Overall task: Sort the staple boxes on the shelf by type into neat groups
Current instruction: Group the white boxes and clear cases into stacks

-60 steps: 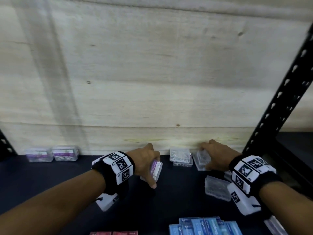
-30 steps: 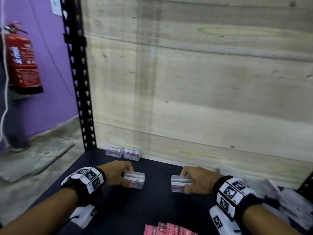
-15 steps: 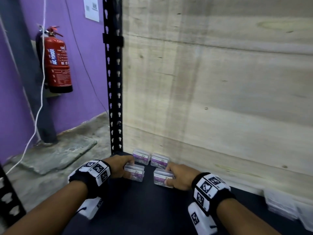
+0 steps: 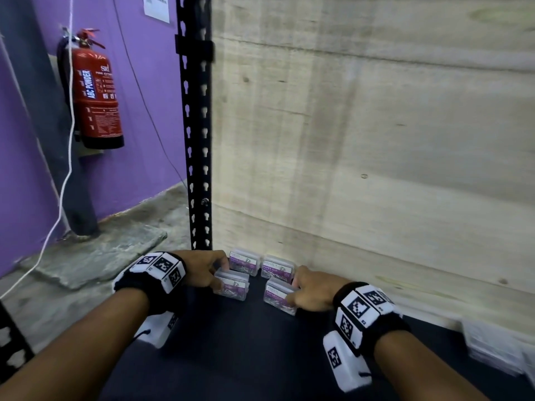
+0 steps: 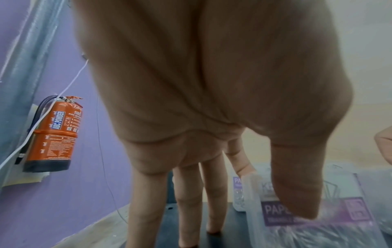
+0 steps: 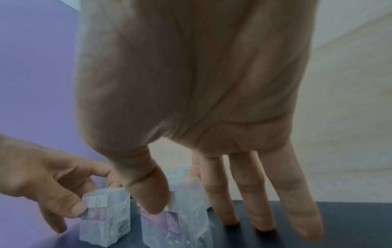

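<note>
Two clear boxes with purple labels [image 4: 244, 260] [image 4: 278, 267] stand side by side against the wooden back panel in the shelf's left back corner. Just in front of them, my left hand [image 4: 202, 269] pinches a third such box [image 4: 233, 286] between thumb and forefinger as it sits on the dark shelf [image 4: 231, 357]. My right hand [image 4: 311, 290] pinches a fourth box [image 4: 279, 295] the same way, right of the third. In the right wrist view the thumb [image 6: 148, 193] presses that box [image 6: 176, 223], and the other fingers touch the shelf. The left wrist view shows the left-hand box [image 5: 318, 221] under the thumb.
A black perforated upright [image 4: 197, 125] stands at the shelf's left back corner, with the plywood panel [image 4: 376, 140] behind. Several clear boxes [image 4: 492, 348] lie blurred at the right edge. Beyond the shelf are a red fire extinguisher [image 4: 95, 91] and a hanging white cable [image 4: 66, 169].
Both hands have carried their purple-labelled boxes left along the shelf to the back corner. The boxes now sit in front of the two by the panel.
</note>
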Demonstrator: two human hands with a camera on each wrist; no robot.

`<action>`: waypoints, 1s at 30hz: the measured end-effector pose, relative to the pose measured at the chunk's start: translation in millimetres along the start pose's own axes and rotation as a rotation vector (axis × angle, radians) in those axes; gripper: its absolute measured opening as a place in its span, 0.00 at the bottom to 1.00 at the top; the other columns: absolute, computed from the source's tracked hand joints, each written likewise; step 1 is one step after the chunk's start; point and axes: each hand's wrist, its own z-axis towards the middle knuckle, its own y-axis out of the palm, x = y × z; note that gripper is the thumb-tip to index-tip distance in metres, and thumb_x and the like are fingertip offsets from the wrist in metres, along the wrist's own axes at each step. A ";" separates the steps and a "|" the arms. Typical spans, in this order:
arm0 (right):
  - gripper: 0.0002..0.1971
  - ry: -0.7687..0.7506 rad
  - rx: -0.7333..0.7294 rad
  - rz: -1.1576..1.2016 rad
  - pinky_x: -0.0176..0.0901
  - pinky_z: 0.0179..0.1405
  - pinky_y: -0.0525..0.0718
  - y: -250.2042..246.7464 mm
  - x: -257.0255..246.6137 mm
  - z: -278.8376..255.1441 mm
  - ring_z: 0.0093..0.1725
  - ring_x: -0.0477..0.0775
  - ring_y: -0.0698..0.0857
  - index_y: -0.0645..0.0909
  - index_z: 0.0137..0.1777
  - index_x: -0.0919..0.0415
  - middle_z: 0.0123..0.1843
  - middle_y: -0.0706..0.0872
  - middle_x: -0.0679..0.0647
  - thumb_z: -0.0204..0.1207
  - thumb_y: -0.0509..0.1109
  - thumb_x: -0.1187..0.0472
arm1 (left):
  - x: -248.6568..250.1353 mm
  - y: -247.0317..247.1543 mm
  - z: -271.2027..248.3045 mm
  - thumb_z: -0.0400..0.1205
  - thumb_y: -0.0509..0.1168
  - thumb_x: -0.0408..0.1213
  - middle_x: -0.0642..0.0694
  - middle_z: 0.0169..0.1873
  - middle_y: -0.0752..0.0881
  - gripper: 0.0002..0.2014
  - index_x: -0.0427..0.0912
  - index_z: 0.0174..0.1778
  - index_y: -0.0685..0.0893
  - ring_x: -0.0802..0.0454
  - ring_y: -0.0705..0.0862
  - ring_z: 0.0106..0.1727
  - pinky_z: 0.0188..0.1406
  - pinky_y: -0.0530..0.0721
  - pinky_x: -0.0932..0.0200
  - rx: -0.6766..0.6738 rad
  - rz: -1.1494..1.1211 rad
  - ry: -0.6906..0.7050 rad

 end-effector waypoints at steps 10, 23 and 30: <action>0.23 -0.024 -0.001 -0.010 0.45 0.56 0.79 -3.6 -4.4 3.7 0.56 0.53 0.80 0.65 0.73 0.52 0.58 0.79 0.49 0.83 0.67 0.46 | 4.0 -2.7 7.1 0.81 0.68 0.51 0.51 0.52 0.89 0.17 0.56 0.63 0.74 0.49 0.85 0.55 0.60 0.81 0.55 0.046 0.093 -0.003; 0.19 -0.054 0.066 -0.024 0.47 0.60 0.81 -2.1 -5.9 6.7 0.58 0.55 0.83 0.66 0.70 0.51 0.62 0.84 0.53 0.85 0.65 0.47 | -0.8 -1.9 22.5 0.81 0.66 0.54 0.60 0.35 0.83 0.18 0.60 0.65 0.73 0.53 0.82 0.45 0.54 0.79 0.58 0.116 0.159 0.010; 0.20 -0.057 0.091 -0.029 0.48 0.60 0.81 -1.5 -6.6 8.3 0.56 0.55 0.83 0.67 0.71 0.52 0.60 0.85 0.53 0.84 0.65 0.46 | 0.0 -2.9 24.1 0.81 0.66 0.55 0.57 0.38 0.85 0.17 0.62 0.64 0.72 0.52 0.82 0.47 0.57 0.80 0.55 0.120 0.165 -0.004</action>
